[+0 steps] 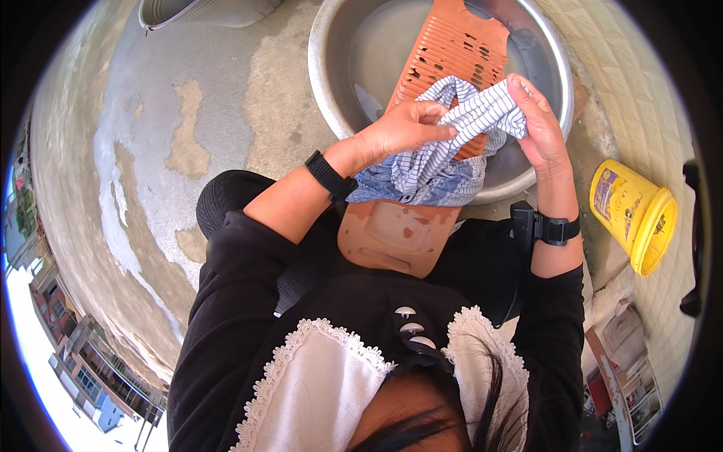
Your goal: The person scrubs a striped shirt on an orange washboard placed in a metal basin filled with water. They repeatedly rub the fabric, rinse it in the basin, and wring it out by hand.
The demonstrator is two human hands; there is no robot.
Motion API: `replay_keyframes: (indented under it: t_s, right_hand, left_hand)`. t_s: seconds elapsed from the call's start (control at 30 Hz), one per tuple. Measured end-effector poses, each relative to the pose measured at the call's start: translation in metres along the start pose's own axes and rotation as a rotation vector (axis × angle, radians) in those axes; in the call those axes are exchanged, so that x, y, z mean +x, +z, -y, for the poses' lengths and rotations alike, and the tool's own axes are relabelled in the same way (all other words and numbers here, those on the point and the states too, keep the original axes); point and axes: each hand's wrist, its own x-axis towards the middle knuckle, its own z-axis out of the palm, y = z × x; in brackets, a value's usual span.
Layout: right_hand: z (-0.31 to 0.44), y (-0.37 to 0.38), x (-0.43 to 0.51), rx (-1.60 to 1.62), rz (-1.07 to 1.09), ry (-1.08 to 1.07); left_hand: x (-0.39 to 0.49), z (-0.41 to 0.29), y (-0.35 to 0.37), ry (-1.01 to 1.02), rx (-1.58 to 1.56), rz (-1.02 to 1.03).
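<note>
A blue-and-white striped cloth garment (446, 150) lies partly on an orange plastic washboard (446, 62) with ridges and holes. My left hand (404, 129) pinches a raised fold between thumb and fingers. Near the garment's upper right end, my right hand (536, 121) holds the same fold, thumb on top; its fingers are partly hidden. The washboard leans in a large metal basin (325, 85) with cloudy water, and its smooth lower end rests between my legs. A patterned blue part of the garment drapes over the board near the basin's near rim.
A yellow plastic bucket (621, 203) lies tilted beside the tiled wall (615, 73) at the right. Another bucket (226, 12) stands at the top left. The concrete floor (186, 101) is wet in patches. A wire rack (644, 395) shows at the lower right.
</note>
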Motion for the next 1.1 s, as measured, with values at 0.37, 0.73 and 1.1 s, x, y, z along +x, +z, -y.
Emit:
replay_keyframes:
  t_s: [0.37, 0.73, 1.1]
  right_hand:
    - [-0.019, 0.003, 0.015, 0.243, -0.159, -0.013]
    - [-0.07, 0.121, -0.005, -0.652, -0.186, -0.694]
    - [-0.079, 0.122, -0.002, -0.692, -0.214, -0.794]
  left_hand:
    - [0.006, -0.009, -0.003, 0.361, -0.752, -0.357]
    - [-0.004, 0.008, 0.034, 0.042, -0.897, -0.347]
    - [-0.01, -0.003, 0.036, 0.043, -0.92, -0.301]
